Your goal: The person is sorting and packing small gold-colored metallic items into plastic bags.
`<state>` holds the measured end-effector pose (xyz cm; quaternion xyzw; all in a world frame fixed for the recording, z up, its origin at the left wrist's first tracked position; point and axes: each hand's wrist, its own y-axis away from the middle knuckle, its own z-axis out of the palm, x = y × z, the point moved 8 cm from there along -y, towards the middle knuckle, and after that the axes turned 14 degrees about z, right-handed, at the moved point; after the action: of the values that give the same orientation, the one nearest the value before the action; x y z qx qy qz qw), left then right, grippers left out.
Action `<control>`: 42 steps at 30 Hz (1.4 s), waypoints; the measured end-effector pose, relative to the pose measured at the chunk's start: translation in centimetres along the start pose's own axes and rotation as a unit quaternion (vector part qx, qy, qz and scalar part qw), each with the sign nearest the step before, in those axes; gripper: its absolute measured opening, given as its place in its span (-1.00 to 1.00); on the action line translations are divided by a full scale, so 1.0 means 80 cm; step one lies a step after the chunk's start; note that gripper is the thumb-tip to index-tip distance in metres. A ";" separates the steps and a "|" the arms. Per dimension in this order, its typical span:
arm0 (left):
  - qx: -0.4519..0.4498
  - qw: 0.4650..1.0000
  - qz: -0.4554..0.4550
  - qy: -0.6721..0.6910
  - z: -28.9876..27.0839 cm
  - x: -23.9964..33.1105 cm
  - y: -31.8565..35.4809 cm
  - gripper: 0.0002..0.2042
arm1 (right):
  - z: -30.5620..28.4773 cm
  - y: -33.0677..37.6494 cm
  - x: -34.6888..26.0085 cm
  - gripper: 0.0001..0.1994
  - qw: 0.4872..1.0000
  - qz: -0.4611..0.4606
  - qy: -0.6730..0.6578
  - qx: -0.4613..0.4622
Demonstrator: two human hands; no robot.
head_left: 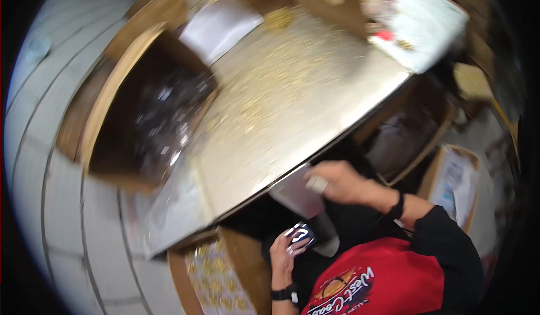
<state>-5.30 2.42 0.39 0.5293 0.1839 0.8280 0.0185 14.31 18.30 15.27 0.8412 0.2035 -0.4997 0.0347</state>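
My left hand [282,254] is low in the view, beside a cardboard box. Its fingers are closed around a small dark, shiny object [301,236] with a white curved mark; its kind is unclear. My right hand [339,181] is at the table's front edge, fingers curled in and smeared by motion. A pale band [316,184] wraps one finger. Just beside those fingers is a flat grey panel [301,195], and I cannot tell whether they touch it. Whatever the right fingers pinch, if anything, is hidden.
Small gold-coloured pieces [264,98] are scattered over the metal-topped table [343,84]. A cardboard box of clear plastic bags [169,118] leans at its left. Below stands a box of bagged gold pieces [216,275]. White packaging [424,25] lies far right; more boxes [453,185] stand at right.
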 end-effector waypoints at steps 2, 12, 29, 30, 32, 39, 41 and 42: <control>0.050 0.999 -0.005 -0.018 -0.034 -0.020 -0.002 -0.58 | -0.020 -0.054 -0.012 -0.76 0.997 0.005 -0.019 0.073; 0.039 0.998 -0.029 0.045 0.029 -0.057 -0.072 -0.54 | 0.142 -0.253 -0.009 -0.34 0.947 0.075 0.311 -0.011; -0.036 0.997 -0.049 0.056 0.034 -0.083 -0.079 -0.57 | 0.059 -0.041 -0.056 -0.54 0.979 -0.083 0.188 0.009; -0.025 0.998 -0.043 0.044 0.026 -0.093 -0.080 -0.58 | 0.053 -0.045 -0.054 -0.57 0.985 -0.083 0.151 0.004; -0.039 0.997 -0.047 0.054 0.028 -0.105 -0.082 -0.58 | 0.041 -0.060 -0.046 -0.62 0.987 -0.075 0.139 0.001; -0.030 0.996 -0.051 0.063 0.038 -0.116 -0.076 -0.60 | 0.060 -0.085 -0.023 -0.59 0.973 -0.110 0.200 -0.043; -0.018 0.997 -0.049 0.065 0.036 -0.113 -0.073 -0.60 | 0.068 -0.066 -0.026 -0.59 0.962 -0.133 0.239 -0.012; -0.006 0.997 -0.047 0.068 0.032 -0.111 -0.072 -0.60 | 0.069 -0.052 -0.033 -0.59 0.961 -0.130 0.243 0.002</control>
<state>-0.04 6.52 -8.26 0.4628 0.2048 0.8611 0.0479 7.05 19.85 15.35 0.9038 0.3119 -0.2810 -0.0827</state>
